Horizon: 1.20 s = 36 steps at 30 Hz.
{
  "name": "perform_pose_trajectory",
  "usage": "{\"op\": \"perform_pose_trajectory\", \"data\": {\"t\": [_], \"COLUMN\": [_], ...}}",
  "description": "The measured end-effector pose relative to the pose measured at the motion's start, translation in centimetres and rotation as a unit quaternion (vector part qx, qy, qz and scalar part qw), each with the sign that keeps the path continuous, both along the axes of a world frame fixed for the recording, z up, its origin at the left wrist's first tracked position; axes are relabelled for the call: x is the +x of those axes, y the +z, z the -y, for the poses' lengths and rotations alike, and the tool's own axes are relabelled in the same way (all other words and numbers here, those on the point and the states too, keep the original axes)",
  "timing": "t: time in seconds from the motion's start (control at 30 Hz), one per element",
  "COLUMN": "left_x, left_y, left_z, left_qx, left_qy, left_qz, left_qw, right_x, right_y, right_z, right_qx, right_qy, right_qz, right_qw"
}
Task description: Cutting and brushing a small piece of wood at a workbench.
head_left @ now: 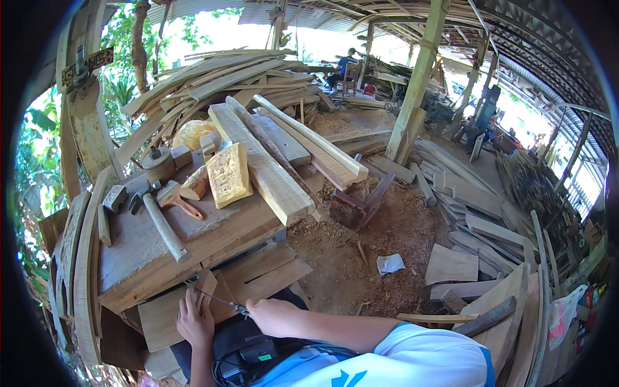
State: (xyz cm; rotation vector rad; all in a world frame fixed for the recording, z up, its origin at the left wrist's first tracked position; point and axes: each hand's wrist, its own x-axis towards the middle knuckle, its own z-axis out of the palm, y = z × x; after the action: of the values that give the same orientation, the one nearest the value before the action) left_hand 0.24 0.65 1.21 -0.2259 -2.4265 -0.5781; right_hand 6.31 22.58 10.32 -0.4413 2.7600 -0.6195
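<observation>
My left hand is closed on a small wooden piece, upright at the front edge of the bench. My right hand grips the near end of a thin dark rod-like tool, whose exact kind I cannot make out. The tool slants up to the left, past the wooden piece. Beneath both hands lie flat brown boards. On the thick wooden bench rest a hammer, a brush with an orange handle and a yellowish wood block.
Long planks extend over the bench's right side. A large lumber pile stands behind, and a wooden post rises to the right. Offcuts cover the right-hand ground. A person sits far back.
</observation>
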Motion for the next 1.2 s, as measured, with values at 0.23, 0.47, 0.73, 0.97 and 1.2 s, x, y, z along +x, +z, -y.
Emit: {"op": "perform_pose_trajectory", "data": {"t": [0.23, 0.47, 0.73, 0.97, 1.2], "left_x": [-0.1, -0.1, -0.2, -0.2, -0.3], "left_y": [-0.1, 0.1, 0.2, 0.2, 0.0], "left_z": [0.0, -0.1, -0.1, 0.0, 0.2], "left_qx": [0.012, 0.009, 0.008, 0.016, 0.032], "left_qy": [-0.005, -0.01, -0.007, -0.016, -0.012], "left_qz": [-0.015, -0.022, -0.019, -0.022, -0.021], "left_qw": [1.0, 1.0, 1.0, 1.0, 0.999], "right_x": [0.3, -0.1, 0.0, 0.2, 0.9], "right_y": [0.0, -0.3, -1.1, 0.9, 0.1], "right_z": [-0.7, -0.4, -0.3, -0.7, -1.0], "right_qx": [0.02, -0.018, -0.029, 0.021, -0.002], "right_qy": [-0.021, -0.003, -0.02, -0.019, -0.035], "right_qz": [0.035, -0.015, 0.002, 0.057, 0.043], "right_qw": [0.999, 1.0, 0.999, 0.998, 0.998]}}
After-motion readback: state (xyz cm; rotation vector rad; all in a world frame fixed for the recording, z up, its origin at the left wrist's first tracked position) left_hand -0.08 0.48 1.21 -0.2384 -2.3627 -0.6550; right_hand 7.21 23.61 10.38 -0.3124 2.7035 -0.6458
